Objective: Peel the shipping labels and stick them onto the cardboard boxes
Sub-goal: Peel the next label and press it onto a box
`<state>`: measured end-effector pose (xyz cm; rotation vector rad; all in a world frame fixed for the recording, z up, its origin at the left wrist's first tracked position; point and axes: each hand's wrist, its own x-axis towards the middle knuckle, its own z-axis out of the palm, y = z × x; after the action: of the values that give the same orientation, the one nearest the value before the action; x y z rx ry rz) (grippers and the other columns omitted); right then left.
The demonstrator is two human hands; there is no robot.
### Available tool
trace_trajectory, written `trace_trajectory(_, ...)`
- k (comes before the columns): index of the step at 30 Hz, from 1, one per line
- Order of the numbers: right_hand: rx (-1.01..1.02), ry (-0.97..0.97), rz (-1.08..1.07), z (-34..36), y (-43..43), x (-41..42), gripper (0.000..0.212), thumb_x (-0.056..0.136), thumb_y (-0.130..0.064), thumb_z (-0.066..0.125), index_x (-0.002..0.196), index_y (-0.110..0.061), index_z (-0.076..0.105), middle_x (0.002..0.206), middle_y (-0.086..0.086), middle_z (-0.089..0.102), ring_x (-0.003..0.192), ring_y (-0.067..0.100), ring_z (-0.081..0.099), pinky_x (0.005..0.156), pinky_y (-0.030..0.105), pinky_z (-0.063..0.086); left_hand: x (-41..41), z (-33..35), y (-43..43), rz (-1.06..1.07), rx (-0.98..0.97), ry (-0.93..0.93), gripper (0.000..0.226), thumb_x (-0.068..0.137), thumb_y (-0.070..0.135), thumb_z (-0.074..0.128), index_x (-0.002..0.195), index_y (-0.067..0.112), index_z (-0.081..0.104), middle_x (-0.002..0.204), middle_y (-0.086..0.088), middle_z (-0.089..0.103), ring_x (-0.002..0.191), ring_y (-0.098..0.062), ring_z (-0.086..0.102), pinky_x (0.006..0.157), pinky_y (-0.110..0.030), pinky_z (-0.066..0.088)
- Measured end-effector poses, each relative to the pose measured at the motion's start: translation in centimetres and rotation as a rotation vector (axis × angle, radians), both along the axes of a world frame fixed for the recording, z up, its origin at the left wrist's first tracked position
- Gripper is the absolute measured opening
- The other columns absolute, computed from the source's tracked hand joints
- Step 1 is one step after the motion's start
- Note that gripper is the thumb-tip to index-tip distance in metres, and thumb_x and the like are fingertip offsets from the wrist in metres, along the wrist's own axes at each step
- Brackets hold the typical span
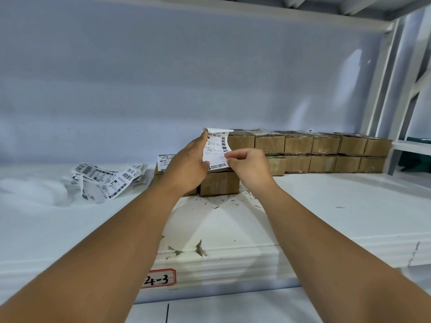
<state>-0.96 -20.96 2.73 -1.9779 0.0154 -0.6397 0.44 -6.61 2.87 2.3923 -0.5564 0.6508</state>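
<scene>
Two bare forearms of mine reach in over the front lip of the white shelf (326,229). A red-bordered tag (158,278) marked 4-3 sits on that lip below my left arm. The board between my arms is scuffed and chipped, and white surface runs on to either side.

Further in, my left hand (186,165) holds the shipping label (216,149) along its left edge, with fingers running up to its top corner. The thumb is hidden behind the hand. My right hand (248,167) pinches the label's lower right edge between thumb and forefinger. The label stands upright between both hands, its top curling over. Its foot is just above the cardboard box (219,184) directly beneath.

Just beside that box on the left is a second box (156,171), already labelled on top and mostly behind my left wrist. Off to the left lies a loose heap of barcode strips (105,180), well apart from my hands.

Behind and to the right, a row of boxes (326,150) stacked two high runs along the back wall towards the upright post (382,89). An upper shelf (349,5) closes the room overhead.
</scene>
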Motion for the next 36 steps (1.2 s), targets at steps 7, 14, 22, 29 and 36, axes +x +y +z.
trace_trajectory(7,-0.230,-0.044,-0.092,-0.29,0.49,-0.01,0.021,0.084,-0.019,0.059,0.097,-0.027,0.073,0.078,-0.011,0.060,0.080,0.016,0.053,0.097,0.046,0.044,0.05,0.01,0.08,-0.001,0.022,0.002,0.075,0.093,0.010,0.049,0.150,0.028,0.004,0.151,0.003,0.030,0.119,-0.023,0.048,0.089,-0.026,0.037)
trace_trajectory(14,-0.297,-0.048,-0.118,-0.18,0.60,-0.55,0.022,0.087,-0.019,0.058,0.101,-0.026,0.073,0.088,-0.003,0.069,0.095,0.021,0.062,0.099,0.043,0.040,0.28,-0.04,0.04,-0.006,0.004,0.017,0.076,0.093,0.009,0.050,0.150,0.029,0.005,0.151,0.004,0.030,0.119,-0.023,0.048,0.091,-0.027,0.039)
trace_trajectory(22,-0.321,-0.041,-0.108,-0.44,0.53,-0.09,0.023,0.090,-0.019,0.057,0.106,-0.023,0.073,0.112,-0.003,0.069,0.105,0.022,0.060,0.100,0.043,0.040,0.55,-0.05,-0.10,0.061,0.051,-0.006,0.071,0.095,0.011,0.046,0.150,0.030,0.005,0.152,0.005,0.028,0.121,-0.022,0.047,0.088,-0.028,0.037)
trace_trajectory(29,-0.346,-0.009,-0.132,-0.26,0.54,-0.15,0.021,0.089,-0.023,0.059,0.105,-0.026,0.072,0.112,-0.006,0.069,0.101,0.019,0.061,0.099,0.042,0.041,0.79,-0.03,-0.27,0.073,0.025,0.011,0.072,0.093,0.008,0.047,0.150,0.029,0.008,0.148,0.003,0.035,0.113,-0.022,0.051,0.084,-0.028,0.040)
trace_trajectory(36,-0.425,0.036,-0.168,0.00,0.42,-0.67,0.023,0.092,-0.029,0.056,0.110,-0.030,0.069,0.112,-0.009,0.067,0.108,0.016,0.057,0.095,0.030,0.030,0.69,0.09,-0.24,0.031,0.007,-0.036,0.052,0.090,0.003,0.051,0.137,0.023,0.046,0.144,0.004,0.042,0.115,-0.018,0.051,0.090,-0.016,0.034)
